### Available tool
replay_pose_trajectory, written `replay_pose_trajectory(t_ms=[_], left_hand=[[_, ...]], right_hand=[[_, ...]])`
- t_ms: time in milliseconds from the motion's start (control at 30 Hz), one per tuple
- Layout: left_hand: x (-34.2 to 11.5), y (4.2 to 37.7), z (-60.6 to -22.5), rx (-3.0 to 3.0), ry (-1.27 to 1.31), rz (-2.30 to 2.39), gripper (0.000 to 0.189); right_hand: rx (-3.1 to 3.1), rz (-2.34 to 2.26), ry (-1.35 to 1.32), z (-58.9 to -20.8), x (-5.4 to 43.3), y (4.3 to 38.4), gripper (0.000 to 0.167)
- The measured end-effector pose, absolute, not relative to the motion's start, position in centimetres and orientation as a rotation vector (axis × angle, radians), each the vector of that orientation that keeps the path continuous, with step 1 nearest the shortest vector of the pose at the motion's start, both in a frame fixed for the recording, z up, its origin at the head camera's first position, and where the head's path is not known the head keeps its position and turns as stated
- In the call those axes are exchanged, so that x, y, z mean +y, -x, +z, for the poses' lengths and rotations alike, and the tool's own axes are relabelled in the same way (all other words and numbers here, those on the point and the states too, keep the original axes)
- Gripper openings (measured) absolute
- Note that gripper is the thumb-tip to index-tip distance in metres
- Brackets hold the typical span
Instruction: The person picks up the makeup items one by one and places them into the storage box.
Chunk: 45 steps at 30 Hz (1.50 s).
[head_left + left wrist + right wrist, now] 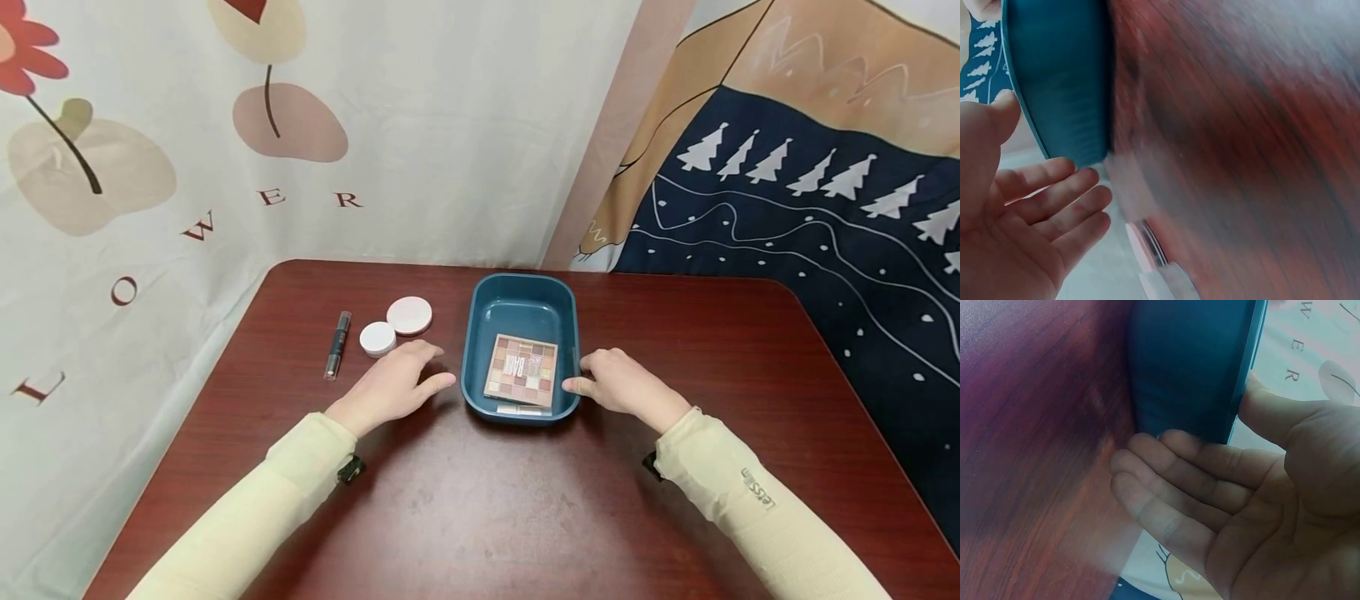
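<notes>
A blue plastic bin (468, 350) stands on the table, holding a square eyeshadow palette (522, 368) and a slim pale tube (523, 410) along its near end. To its left is my left hand (396, 382), thumb and fingers spread, apart from the bin's wall. At the opposite side my right hand (624, 385) has its thumb at the rim and its loosely bent fingers beside the outer wall; firm contact cannot be made out. In the right wrist view the palm of this hand (1260, 506) faces the bin (1188, 369).
Left of the bin lie a round white compact (409, 315), a small white-lidded jar (377, 338) and a dark stick with clear ends (338, 345). The brown table (480, 517) meets a printed curtain (450, 125) at its back edge.
</notes>
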State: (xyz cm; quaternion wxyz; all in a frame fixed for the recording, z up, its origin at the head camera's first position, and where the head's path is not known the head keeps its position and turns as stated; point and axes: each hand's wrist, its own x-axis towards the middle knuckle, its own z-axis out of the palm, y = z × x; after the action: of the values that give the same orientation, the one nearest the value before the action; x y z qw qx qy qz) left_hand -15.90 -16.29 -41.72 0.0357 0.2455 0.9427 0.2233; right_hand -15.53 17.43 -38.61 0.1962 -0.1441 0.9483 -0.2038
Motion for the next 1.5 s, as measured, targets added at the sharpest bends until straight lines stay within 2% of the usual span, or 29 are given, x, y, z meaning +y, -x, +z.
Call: replay_pose_trajectory(t_ms=[600,1167,1500], left_hand=[[-19.2,17.6,-43.0,3.168,-0.705,0.583,0.040],[-20.8,18.5,-44.2,3.194,-0.588,0.551,0.049],[-20.9,19.2,-44.2,3.191,-0.549,0.528,0.041]], right_hand=[[2.655,-0.564,0.407,-38.7,17.6,15.6,0.035],[2.640,-0.585,0.375,-38.8,17.6,15.6,0.035],[2.641,-0.577,0.358,-38.9,17.7,15.7,0.037]])
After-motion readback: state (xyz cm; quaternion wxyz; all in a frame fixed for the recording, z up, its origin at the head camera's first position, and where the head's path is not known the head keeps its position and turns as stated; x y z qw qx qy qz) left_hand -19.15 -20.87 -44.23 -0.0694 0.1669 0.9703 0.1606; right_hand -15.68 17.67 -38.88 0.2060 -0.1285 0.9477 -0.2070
